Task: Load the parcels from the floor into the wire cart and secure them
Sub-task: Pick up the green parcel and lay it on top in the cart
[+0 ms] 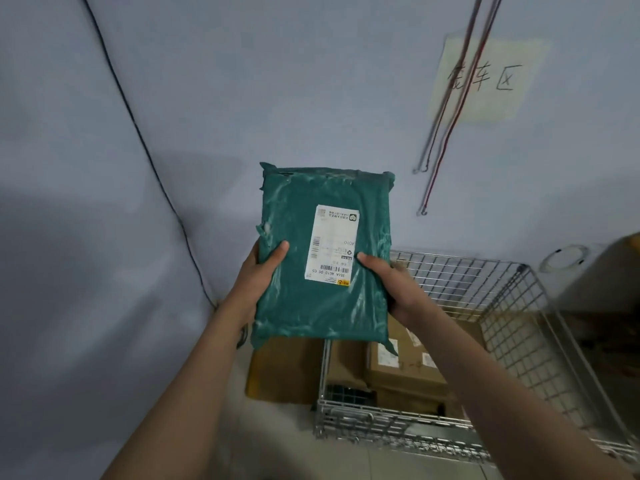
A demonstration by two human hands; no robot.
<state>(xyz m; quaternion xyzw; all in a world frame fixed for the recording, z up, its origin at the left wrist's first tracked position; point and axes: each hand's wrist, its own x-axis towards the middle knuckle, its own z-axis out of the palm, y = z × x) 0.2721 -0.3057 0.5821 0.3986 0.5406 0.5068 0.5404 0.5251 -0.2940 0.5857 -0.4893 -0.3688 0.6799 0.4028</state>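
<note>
I hold a green plastic mailer parcel [322, 251] with a white shipping label up in front of me, above the left end of the wire cart [512, 306]. My left hand [258, 275] grips its left edge, thumb on the front. My right hand [391, 285] grips the right edge the same way. Inside the cart lie brown cardboard boxes [398, 368] with labels. Another brown cardboard parcel [284, 372] sits on the floor just left of the cart, partly hidden by the mailer.
A pale blue wall stands close behind the cart, with a paper sign [485, 81] and red and grey elastic cords [446, 133] with hooks hanging down it. A black cable [145, 150] runs down the wall at left. A dim cardboard shape [595, 271] sits right of the cart.
</note>
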